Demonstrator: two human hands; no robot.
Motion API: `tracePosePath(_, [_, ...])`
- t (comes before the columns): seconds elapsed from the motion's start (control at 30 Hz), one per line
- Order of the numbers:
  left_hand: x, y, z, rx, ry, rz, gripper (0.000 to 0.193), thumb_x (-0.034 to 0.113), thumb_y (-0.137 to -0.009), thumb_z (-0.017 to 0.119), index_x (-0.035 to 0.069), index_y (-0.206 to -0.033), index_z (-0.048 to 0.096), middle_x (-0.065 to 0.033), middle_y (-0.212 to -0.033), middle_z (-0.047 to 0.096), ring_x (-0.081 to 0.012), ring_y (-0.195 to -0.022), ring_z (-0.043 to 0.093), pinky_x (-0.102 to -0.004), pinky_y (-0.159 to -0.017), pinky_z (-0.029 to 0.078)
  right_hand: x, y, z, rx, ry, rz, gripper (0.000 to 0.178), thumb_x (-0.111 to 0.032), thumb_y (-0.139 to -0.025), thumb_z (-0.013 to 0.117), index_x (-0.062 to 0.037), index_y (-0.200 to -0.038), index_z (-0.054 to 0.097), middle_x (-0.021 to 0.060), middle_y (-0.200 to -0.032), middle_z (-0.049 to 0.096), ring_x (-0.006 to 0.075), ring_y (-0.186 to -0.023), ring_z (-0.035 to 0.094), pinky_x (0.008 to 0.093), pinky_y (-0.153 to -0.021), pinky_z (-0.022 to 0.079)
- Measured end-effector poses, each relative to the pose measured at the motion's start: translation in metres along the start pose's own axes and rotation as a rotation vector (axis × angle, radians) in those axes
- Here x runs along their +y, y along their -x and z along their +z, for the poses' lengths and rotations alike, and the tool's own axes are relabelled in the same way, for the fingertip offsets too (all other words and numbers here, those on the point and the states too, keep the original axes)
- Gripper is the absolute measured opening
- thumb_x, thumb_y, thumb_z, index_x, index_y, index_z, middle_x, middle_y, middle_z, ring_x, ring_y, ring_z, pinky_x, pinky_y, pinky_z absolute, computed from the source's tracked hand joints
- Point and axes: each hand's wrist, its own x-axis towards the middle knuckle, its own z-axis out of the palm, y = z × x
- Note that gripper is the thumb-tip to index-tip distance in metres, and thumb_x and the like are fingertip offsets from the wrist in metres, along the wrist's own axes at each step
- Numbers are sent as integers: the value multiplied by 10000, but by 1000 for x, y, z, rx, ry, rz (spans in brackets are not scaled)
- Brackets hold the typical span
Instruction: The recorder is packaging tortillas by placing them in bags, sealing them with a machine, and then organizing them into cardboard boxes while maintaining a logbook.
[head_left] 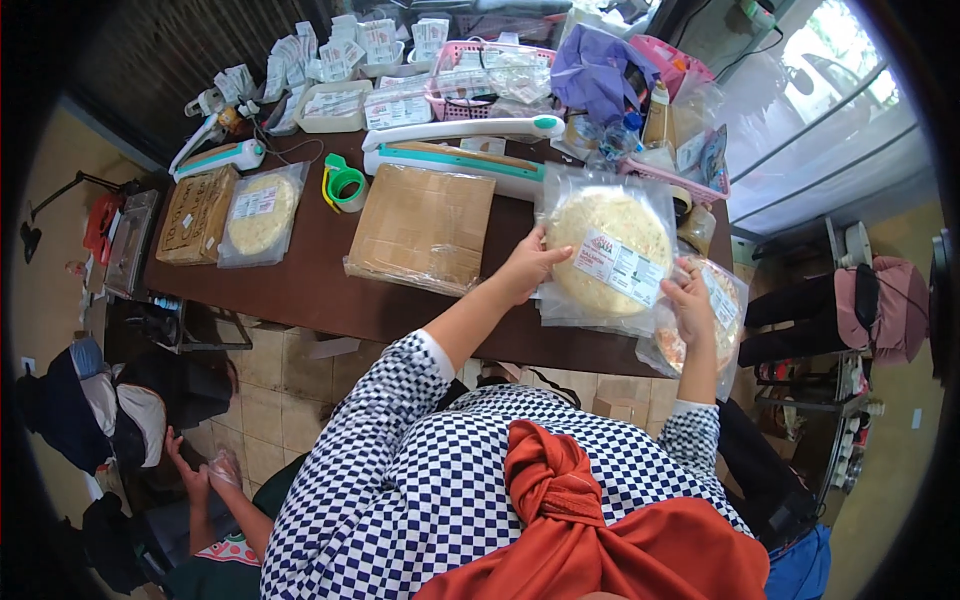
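Observation:
A round, pale, cheese-topped pizza in a clear plastic pack (597,278) with a white label is held up over the right part of the table. My left hand (528,268) is closed on its left edge, thumb on top. At its right edge, my right hand (690,297) pinches the plastic. Just beyond that hand is another packed pizza (730,300), with orange-red topping and a label, jutting past the table's front edge; whether my right hand touches it I cannot tell. More clear plastic shows beneath the held pack, partly hidden.
On the brown table (290,295) are a closed cardboard box (425,222), a smaller box (197,215), another packed pizza (262,212), a long white-and-teal sealer (460,160) and a green tape roll (346,186). Label stacks and pink baskets (440,85) line the back. Another person's hands (210,470) show lower left.

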Motion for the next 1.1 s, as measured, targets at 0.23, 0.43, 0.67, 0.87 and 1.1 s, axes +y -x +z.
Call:
tracePosePath(0.23, [-10, 83, -30, 188, -456, -138, 385, 185, -843, 507, 54, -1194, 419, -79, -1086, 524, -125, -907, 520, -236, -702, 428, 47, -16, 3, 483, 1430, -432, 437, -13, -707, 592, -9, -1108, 420, 168, -1023, 502, 226, -833, 541, 304, -678, 451])
tracePosePath(0.43, [-6, 224, -134, 399, -514, -478, 296, 284, -871, 458, 40, -865, 626, -33, -796, 625, -95, -679, 556, -231, -606, 440, -11, -44, 185, -19, 637, -348, 115, -110, -791, 588, 3, -788, 568, 44, -600, 557, 65, -418, 446, 204, -400, 352])
tracePosePath(0.67, [-40, 353, -227, 1008, -628, -277, 296, 297, -783, 578, 25, -690, 646, -53, -631, 624, -97, -521, 551, -242, -509, 442, 60, -37, 491, -806, 938, -947, 246, -213, -775, 581, -9, -641, 554, 139, -602, 540, 286, -542, 537, 341, -503, 422])
tracePosePath(0.87, [-64, 427, -259, 1225, -285, -398, 356, 321, -826, 513, 5, -708, 628, -74, -646, 626, -116, -538, 574, -246, -516, 455, 143, -5, 718, -1296, 1036, -1049, 205, -76, -737, 506, -62, -920, 599, 164, -935, 573, 332, -874, 543, 388, -757, 438])
tracePosePath(1.1, [-83, 457, -303, 1174, -160, -533, 423, 401, -845, 419, 22, -927, 589, -52, -771, 626, -131, -646, 569, -299, -636, 460, 252, -80, 859, -1552, 1101, -1258, 449, -285, -848, 372, -16, -1204, 426, 193, -1211, 440, 314, -1128, 412, 369, -955, 309])
